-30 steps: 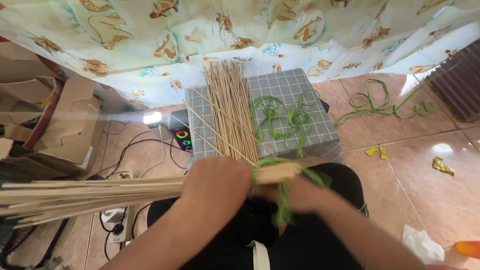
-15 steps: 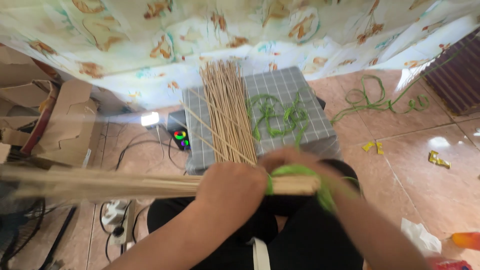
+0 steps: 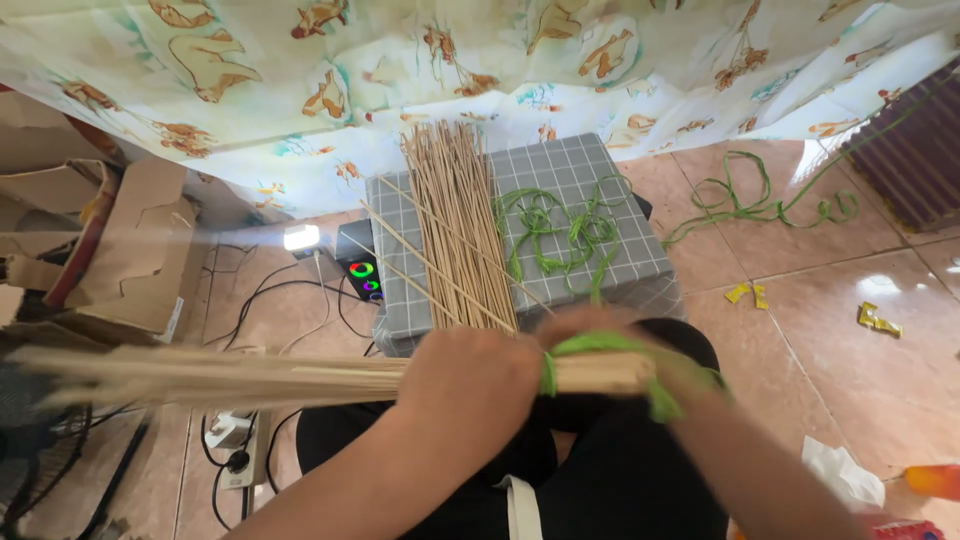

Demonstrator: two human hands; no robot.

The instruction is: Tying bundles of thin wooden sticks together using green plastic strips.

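My left hand (image 3: 470,385) grips a long bundle of thin wooden sticks (image 3: 230,372) that lies level across my lap, its far end reaching the left edge. A green plastic strip (image 3: 580,350) is wound around the bundle near its right end. My right hand (image 3: 650,375), blurred, holds that strip beside the bundle's end. Just ahead, a grey checked box (image 3: 600,185) carries a loose pile of sticks (image 3: 455,225) and more green strip (image 3: 560,230).
Cardboard boxes (image 3: 130,250) stand at the left. Black cables and a power strip (image 3: 235,445) lie on the tiled floor, with a small lit device (image 3: 362,275) by the box. A patterned cloth (image 3: 480,70) hangs behind. A long green strip (image 3: 760,205) trails on the right tiles.
The bundle has stayed level in my left hand. My right hand has carried the green strip around the bundle's right end, and the winding now sits tighter.
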